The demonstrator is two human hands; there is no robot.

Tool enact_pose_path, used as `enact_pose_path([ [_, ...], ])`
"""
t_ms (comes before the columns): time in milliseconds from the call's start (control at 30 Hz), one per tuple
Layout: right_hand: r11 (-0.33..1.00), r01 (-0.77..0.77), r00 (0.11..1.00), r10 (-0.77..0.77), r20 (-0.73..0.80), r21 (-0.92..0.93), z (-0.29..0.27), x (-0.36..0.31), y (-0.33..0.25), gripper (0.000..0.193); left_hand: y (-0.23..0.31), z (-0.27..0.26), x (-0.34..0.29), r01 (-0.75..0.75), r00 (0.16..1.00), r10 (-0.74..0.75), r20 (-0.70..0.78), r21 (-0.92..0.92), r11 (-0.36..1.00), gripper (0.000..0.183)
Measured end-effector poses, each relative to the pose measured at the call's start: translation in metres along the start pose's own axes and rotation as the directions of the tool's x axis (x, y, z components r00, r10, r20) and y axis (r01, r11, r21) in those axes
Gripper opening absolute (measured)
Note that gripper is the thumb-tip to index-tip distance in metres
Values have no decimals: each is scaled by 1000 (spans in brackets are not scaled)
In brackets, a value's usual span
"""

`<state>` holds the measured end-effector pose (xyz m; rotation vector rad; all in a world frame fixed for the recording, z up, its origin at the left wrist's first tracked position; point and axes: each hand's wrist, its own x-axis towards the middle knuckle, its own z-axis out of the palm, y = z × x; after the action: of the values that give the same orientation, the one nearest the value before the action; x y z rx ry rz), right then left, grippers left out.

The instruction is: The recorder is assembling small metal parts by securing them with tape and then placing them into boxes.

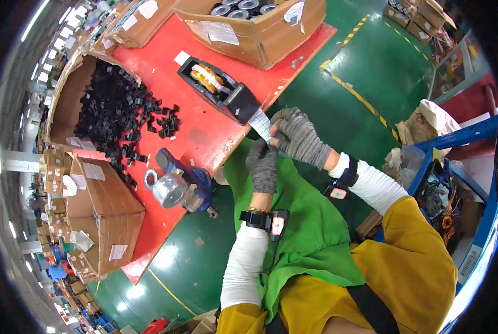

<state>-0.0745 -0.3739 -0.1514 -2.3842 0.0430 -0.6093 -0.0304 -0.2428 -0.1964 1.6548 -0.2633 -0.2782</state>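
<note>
Both gloved hands meet, left hand [263, 167] fisted (knuckles up), right hand [300, 135] pinching.

— What sits on the red tabletop [204, 133]?
— A heap of small black parts [121, 111], cardboard boxes [101, 217], a blue clamp tool [185, 186].
— And beyond?
— Green floor [371, 67] with yellow striped lines [360, 100].

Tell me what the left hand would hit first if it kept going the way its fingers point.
Probably the strip of tape just beyond the left hand, then the black tape dispenser; depth is unclear.
</note>
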Motion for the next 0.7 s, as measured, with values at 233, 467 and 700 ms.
enact_pose_path([
  [233,1000,-8,1000,8,9,4,-5,5,-2,22,16,-2,0,63,993,-68,93,52,997,31],
  [467,1000,7,1000,-7,-10,-13,-12,3,-18,21,7,-9,-5,42,996,-52,77,128,991,32],
  [700,986,83,996,-78,-41,142,-38,-21,-35,20,112,-91,-87,142,614,-340,712,324,935,46],
])
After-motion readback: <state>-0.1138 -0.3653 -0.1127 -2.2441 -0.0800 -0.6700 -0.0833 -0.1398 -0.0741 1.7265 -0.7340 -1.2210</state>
